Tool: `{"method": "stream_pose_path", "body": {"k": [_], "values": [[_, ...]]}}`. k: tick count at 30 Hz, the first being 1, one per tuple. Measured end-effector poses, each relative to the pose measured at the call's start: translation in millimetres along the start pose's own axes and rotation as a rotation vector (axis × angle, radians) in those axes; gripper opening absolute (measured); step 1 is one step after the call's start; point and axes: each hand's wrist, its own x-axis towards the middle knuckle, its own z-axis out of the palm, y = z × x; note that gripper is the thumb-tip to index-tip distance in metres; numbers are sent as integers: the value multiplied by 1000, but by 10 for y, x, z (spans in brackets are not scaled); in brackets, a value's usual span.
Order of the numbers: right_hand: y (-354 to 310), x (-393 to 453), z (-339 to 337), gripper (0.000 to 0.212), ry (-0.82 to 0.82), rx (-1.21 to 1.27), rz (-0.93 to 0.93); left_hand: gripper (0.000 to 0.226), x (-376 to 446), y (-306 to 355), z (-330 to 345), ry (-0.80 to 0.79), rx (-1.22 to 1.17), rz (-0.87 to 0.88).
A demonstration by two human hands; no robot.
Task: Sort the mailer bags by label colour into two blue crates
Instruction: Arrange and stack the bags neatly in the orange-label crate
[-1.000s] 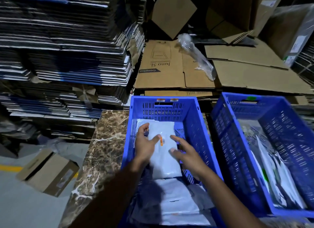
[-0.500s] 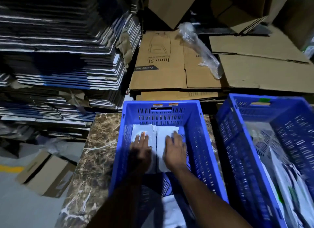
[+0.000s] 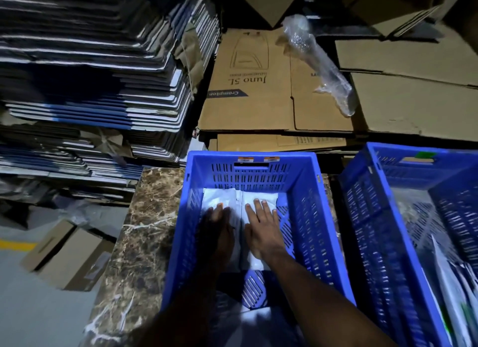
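Observation:
Two blue crates stand side by side on a marble top. In the left crate [image 3: 318, 217], two white mailer bags lie flat against its far wall. My left hand [image 3: 219, 227] presses flat on the left bag [image 3: 217, 198], in shadow. My right hand [image 3: 263, 225] lies flat with straight fingers on the right bag [image 3: 269, 196]. More white bags [image 3: 253, 318] lie at the near end of this crate, under my forearms. The right crate [image 3: 367, 217] holds several bags [image 3: 450, 276], one with a green mark. An orange sticker [image 3: 244, 158] sits on the left crate's rim, a green sticker [image 3: 424, 155] on the right crate's rim.
The brown marble top [image 3: 144, 230] shows left of the crates. Tall stacks of flattened cartons [image 3: 98, 75] rise at the left. Flat cardboard sheets [image 3: 248, 87] and a roll of bubble wrap [image 3: 318, 62] lie behind the crates. A small cardboard box [image 3: 67, 256] sits on the floor below left.
Both hands carried a white bag from the crate's middle to its far end and flattened out on the bags there. In the last half second they hardly moved.

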Motion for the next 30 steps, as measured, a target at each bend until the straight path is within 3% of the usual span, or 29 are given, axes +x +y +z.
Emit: {"method": "stream_pose_path", "body": {"k": [1,3,7,13,20,25,30], "values": [[-9,29,-30,58,1,11,14,45,109,55,-54,9,-36,-59],[-23,87,-99,58,40,40,80,38,239,120,-135,35,-15,21],[53,170,-71,62,-40,31,138,49,283,28,13,87,-19,119],[90,169,-28,63,-13,-3,138,51,269,-33,38,-16,136,162],[42,148,-168,58,-91,-54,174,55,233,-76,9,-104,127,129],[-108,-263,-62,57,89,21,168,56,-22,124,-33,-42,108,40],[-57,-523,270,60,56,32,123,49,-292,48,59,44,119,69]]}}
